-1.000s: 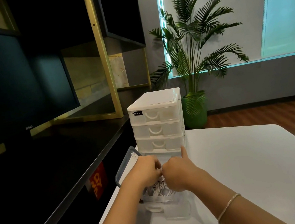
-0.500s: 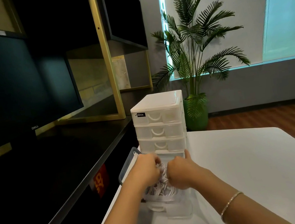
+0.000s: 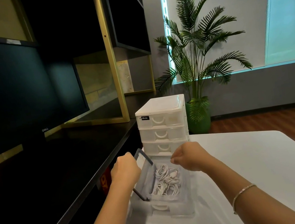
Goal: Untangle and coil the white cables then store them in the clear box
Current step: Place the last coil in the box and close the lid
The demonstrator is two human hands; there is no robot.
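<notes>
Several coiled white cables lie inside the clear box on the white table. My left hand grips the box's clear lid with the dark rim, which stands tilted up at the box's left side. My right hand hovers above the box's far right corner with its fingers curled and holding nothing that I can see.
A white drawer unit stands right behind the box. The white table stretches to the right. A black desk with a monitor runs along the left. A potted palm stands beyond the table.
Both hands left the cables and moved apart. The left hand took hold of the lid at the left; the right hand rose off the cables, which now lie uncovered in the box.
</notes>
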